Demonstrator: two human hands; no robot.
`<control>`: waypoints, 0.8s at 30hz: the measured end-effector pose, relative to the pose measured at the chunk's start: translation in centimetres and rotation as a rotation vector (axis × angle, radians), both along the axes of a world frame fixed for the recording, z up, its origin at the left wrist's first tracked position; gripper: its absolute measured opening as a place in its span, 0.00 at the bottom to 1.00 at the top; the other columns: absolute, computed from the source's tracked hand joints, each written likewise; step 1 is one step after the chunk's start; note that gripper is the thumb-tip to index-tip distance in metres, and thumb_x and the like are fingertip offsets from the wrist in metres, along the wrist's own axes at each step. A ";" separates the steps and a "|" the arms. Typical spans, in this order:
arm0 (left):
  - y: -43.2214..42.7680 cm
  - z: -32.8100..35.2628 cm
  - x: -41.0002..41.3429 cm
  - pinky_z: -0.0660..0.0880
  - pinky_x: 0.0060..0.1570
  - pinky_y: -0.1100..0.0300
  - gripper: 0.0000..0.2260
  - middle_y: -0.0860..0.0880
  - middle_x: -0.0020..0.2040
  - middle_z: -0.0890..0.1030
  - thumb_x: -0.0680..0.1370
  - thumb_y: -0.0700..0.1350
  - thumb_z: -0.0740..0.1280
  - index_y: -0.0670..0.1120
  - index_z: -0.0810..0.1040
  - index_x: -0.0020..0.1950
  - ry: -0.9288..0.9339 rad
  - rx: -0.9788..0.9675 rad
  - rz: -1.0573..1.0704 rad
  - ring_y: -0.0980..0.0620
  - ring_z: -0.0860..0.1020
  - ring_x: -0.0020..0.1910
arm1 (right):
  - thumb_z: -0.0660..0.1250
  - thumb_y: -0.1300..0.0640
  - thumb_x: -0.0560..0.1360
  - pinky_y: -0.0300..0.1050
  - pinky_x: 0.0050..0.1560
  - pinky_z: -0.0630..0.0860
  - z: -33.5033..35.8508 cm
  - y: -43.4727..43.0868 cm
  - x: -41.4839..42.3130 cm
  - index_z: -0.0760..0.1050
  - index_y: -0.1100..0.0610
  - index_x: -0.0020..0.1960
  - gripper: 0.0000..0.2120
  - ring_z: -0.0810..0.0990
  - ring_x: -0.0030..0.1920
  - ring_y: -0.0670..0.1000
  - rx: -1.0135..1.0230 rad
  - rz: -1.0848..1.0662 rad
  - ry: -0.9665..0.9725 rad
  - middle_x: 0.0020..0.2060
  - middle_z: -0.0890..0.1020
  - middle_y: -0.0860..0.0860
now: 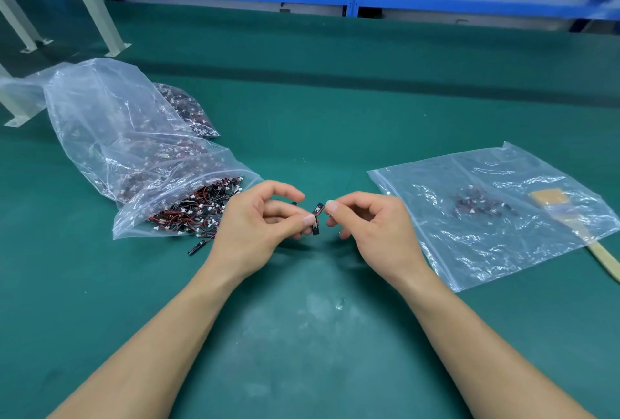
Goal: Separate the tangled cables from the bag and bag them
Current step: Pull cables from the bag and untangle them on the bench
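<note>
Head view: low in the middle of the green counter, both hands meet over a small red-and-black cable with black connector ends. The left hand has its fingers curled and pinches one part of the cable between thumb and fingertips. The right hand pinches the other end between thumb and forefinger, and its other fingers are loosely bent. The cable is off the counter, between the two hands. Whether it is one cable or two hooked together is too small to tell.

At nine o'clock from the hands lies the large bag, clear plastic, its mouth open toward the hands. The tangled cables spill to its lip. One stray cable lies on the counter just outside the mouth. A second bag of the same parts sits behind it, toward eleven o'clock.

At three o'clock the zip bag lies flat with a few sorted cables inside. A brush with a wooden handle shows through the plastic and appears to lie under it.

The step in hand appears to be the teasing apart, with most of the job ahead, judging by the full large bag and the thin zip bag. The next move likely calls for a gentle pull apart without straining the thin wires, then a carry toward three o'clock. The zip bag's mouth lies flat, so it would need lifting to slip the cable in.
</note>
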State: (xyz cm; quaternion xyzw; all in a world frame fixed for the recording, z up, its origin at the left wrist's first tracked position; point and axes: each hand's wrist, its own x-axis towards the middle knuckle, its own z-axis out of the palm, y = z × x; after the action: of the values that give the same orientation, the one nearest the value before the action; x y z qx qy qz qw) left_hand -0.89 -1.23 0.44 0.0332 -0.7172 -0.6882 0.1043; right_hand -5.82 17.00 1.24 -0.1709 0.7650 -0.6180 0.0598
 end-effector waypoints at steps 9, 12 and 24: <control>0.4 0.0 -0.2 0.79 0.36 0.62 0.11 0.42 0.35 0.85 0.71 0.33 0.76 0.43 0.74 0.42 0.019 -0.050 0.000 0.48 0.84 0.32 | 0.73 0.55 0.77 0.38 0.35 0.75 -0.3 0.0 0.0 0.84 0.54 0.42 0.06 0.78 0.28 0.47 -0.014 0.059 -0.030 0.36 0.85 0.50; 0.5 0.0 -0.2 0.79 0.35 0.62 0.12 0.43 0.34 0.85 0.72 0.33 0.76 0.43 0.74 0.42 0.020 -0.058 -0.012 0.48 0.84 0.32 | 0.73 0.55 0.77 0.42 0.34 0.75 -0.5 0.0 -0.1 0.84 0.55 0.42 0.06 0.78 0.27 0.49 0.015 0.085 -0.042 0.37 0.86 0.51; -1.3 -0.2 0.0 0.75 0.32 0.65 0.07 0.50 0.34 0.85 0.73 0.44 0.76 0.54 0.80 0.42 0.046 -0.256 0.189 0.50 0.82 0.30 | 0.72 0.47 0.76 0.43 0.29 0.62 -1.7 0.5 -3.3 0.77 0.48 0.28 0.18 0.64 0.24 0.47 0.386 -0.176 0.083 0.26 0.77 0.51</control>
State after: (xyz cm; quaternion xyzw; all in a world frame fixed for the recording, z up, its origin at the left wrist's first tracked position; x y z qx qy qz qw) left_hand -0.84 -2.57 0.28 0.0712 -0.7900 -0.5791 0.1882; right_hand -9.15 17.48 -0.50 -0.1141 0.8829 -0.4555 0.0057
